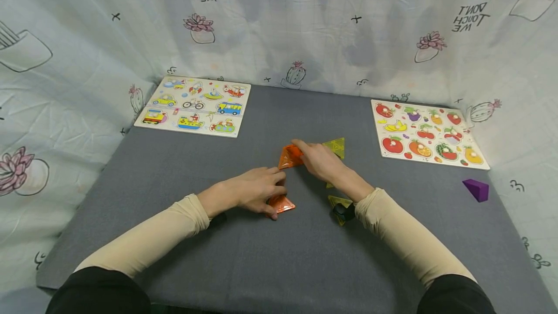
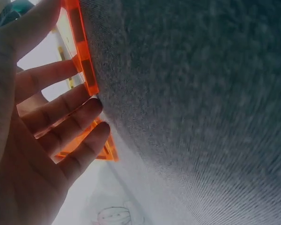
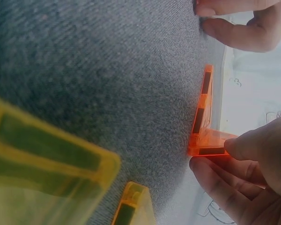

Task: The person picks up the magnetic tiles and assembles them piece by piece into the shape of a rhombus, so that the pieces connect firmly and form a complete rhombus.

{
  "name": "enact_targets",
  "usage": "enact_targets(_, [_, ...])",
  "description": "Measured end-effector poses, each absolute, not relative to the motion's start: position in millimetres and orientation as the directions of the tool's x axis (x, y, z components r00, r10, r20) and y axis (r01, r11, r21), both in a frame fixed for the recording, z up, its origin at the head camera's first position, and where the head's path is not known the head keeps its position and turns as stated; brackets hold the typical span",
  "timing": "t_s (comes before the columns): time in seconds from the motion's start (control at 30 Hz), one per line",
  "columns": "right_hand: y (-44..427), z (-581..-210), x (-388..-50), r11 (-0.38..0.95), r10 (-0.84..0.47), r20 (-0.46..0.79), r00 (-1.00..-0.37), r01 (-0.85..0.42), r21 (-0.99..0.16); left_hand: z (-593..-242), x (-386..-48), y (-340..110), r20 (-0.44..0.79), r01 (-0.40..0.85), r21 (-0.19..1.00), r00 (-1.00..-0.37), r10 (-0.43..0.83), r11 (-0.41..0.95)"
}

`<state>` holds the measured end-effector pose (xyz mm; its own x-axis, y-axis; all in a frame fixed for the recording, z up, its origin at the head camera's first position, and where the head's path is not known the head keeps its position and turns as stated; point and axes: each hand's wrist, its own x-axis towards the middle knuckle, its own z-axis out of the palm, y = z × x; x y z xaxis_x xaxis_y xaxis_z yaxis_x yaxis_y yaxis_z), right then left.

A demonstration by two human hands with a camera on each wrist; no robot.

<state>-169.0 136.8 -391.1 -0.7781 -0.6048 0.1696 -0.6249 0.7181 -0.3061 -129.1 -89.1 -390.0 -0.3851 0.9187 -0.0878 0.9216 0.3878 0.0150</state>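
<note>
Right grip (image 1: 321,161): thumb and fingers pinching the far orange piece (image 1: 289,157), two faces set at an angle, seemingly edge-down on the grey table (image 1: 261,265). Left grip (image 1: 256,190): thumb and fingertips about the near orange tile (image 1: 283,203), apparently a light pinch, part of the tile hidden beneath; location, nearer the person, apart from its fellow. Material, as judged: clear rigid plastic, light, stiff, slick on the flats, unlikely to dent but prone to skid or topple. Dark inserts (image 3: 206,82) along the edges, possibly magnets; a tug toward neighbouring pieces is to be expected. Recommended hold: opposite rims, or thumb and forefinger across the thickness near a corner, leaving any joining edge free. Also listed: yellow tiles (image 1: 336,147), beside and below the right forearm, partly covered; purple block (image 1: 476,190), far right; vehicle board (image 1: 172,122), back left; fruit board (image 1: 439,132), back right.
</note>
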Motion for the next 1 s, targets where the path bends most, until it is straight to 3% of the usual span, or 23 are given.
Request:
enact_targets(0.33, [137.3,-390.4,-168.8,0.723,-0.603,0.164,-0.781,-0.622,-0.301,-388.9,-130.0,-95.4,-0.089,0.916,-0.027,-0.402,0.911,0.401])
enact_targets(0.6, [137.7,-388.6,-167.6,0.717,-0.609,0.163,-0.776,-0.627,-0.306,-388.4,-136.9,-109.9,-0.125,0.833,0.13,-0.524,0.843,0.537])
enact_targets(1.0, [139.0,-386.4,-166.1,0.716,-0.611,0.141,-0.779,-0.619,-0.323,-389.7,-155.3,-123.0,-0.117,0.713,0.239,-0.653,0.748,0.659])
